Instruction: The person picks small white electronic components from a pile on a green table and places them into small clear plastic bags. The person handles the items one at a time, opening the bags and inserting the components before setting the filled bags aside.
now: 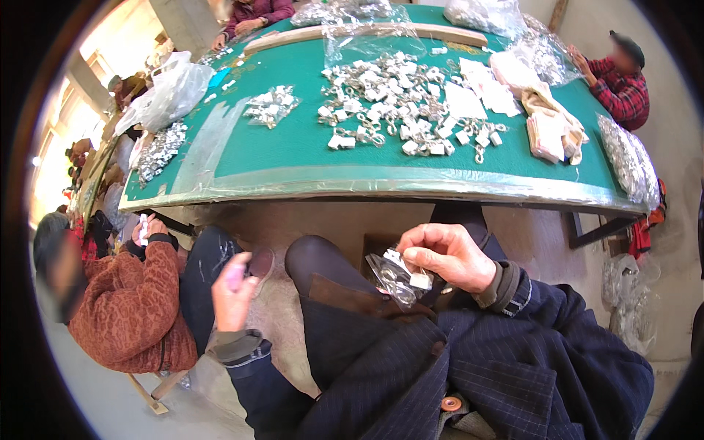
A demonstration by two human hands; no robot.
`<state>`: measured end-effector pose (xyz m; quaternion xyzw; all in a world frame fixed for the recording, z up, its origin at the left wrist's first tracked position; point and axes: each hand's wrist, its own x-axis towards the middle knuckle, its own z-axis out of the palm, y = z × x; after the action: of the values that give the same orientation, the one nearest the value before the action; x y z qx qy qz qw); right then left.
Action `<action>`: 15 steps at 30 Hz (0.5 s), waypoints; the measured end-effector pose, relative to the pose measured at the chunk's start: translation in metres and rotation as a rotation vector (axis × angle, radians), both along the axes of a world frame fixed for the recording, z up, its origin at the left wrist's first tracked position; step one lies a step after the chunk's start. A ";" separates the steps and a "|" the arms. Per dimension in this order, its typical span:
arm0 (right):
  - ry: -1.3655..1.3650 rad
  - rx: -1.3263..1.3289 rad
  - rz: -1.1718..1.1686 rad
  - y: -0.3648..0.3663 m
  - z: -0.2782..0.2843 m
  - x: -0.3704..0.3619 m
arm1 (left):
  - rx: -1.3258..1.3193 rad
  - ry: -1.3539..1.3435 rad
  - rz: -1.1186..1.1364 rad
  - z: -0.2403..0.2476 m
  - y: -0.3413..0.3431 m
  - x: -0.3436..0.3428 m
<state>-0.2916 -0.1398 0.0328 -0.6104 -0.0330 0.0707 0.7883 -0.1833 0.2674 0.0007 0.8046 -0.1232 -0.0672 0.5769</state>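
Observation:
Over my lap, my right hand (456,257) grips a small clear plastic bag (400,282) between thumb and fingers. White pieces and shiny metal parts show in and around it. My left hand (232,293) is raised to the left of my knee, apart from the bag. It is blurred, with a pinkish patch at the fingers, and I cannot make out whether it holds anything. On the green table ahead lies a wide heap of small metal fittings with white tags (396,99). A smaller bagged cluster (271,106) lies left of it.
The table's taped front edge (367,187) runs above my knees. White cloths (546,128) lie at right, near a filled clear bag (627,161). A wooden strip (367,31) crosses the far side. A person in a brown patterned jacket (132,308) sits close at my left; others work around the table.

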 end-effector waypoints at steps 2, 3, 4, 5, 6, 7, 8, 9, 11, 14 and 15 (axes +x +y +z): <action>-0.026 0.010 -0.034 0.001 0.003 -0.002 | -0.021 0.140 -0.247 -0.005 -0.010 0.004; -0.003 0.036 -0.021 -0.001 0.004 -0.002 | -0.482 0.245 -0.394 -0.014 -0.016 0.009; -0.008 0.041 -0.028 -0.002 0.005 -0.004 | -0.944 0.327 -0.564 -0.026 -0.024 0.009; 0.001 0.052 -0.017 -0.003 0.005 -0.005 | -0.574 0.424 -0.120 -0.035 -0.031 0.022; 0.010 0.059 -0.001 -0.003 0.006 -0.005 | -0.101 -0.102 -0.095 -0.045 -0.040 0.023; -0.012 0.022 -0.024 -0.004 0.006 -0.005 | 0.296 -0.553 0.089 -0.048 -0.047 0.027; -0.031 -0.017 -0.042 -0.003 0.006 -0.004 | 0.171 -0.215 0.171 -0.049 -0.055 0.022; 0.002 -0.016 -0.062 -0.004 0.006 -0.003 | -0.009 0.035 0.274 -0.043 -0.061 0.021; -0.017 0.030 -0.090 -0.001 0.004 0.000 | -0.238 0.019 0.090 -0.023 -0.080 0.005; -0.009 0.090 -0.088 0.002 0.004 0.002 | -0.385 0.100 -0.163 0.010 -0.128 -0.024; 0.005 0.098 -0.095 0.002 0.004 0.001 | -0.424 0.167 -0.216 0.017 -0.147 -0.031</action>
<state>-0.2902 -0.1377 0.0370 -0.5717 -0.0056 0.0330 0.8198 -0.2142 0.1209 0.0175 0.6396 -0.1718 -0.1672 0.7304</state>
